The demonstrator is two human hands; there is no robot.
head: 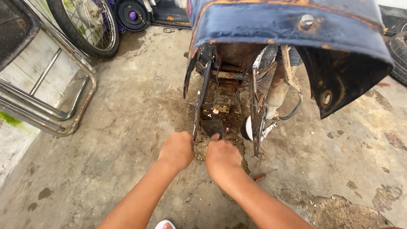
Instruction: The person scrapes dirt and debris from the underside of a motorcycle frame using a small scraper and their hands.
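Observation:
A rusty blue motorcycle body (288, 25) fills the top of the view, with its bare frame bars (202, 91) and a rusted exhaust pipe (277, 89) hanging below it. My left hand (177, 149) is closed around the lower end of a dark frame bar near the floor. Just to its right, my right hand (221, 156) is closed on a small dark plate-like part (212, 126) under the frame, thumb pointing up against it. What lies inside either fist is hidden.
A chrome tube rack (63, 97) stands at the left by a white wall. A spoked wheel (87, 25) leans at the back, a tyre (398, 51) at the far right. A red-handled screwdriver (263, 174) lies on the cracked concrete floor (127, 127).

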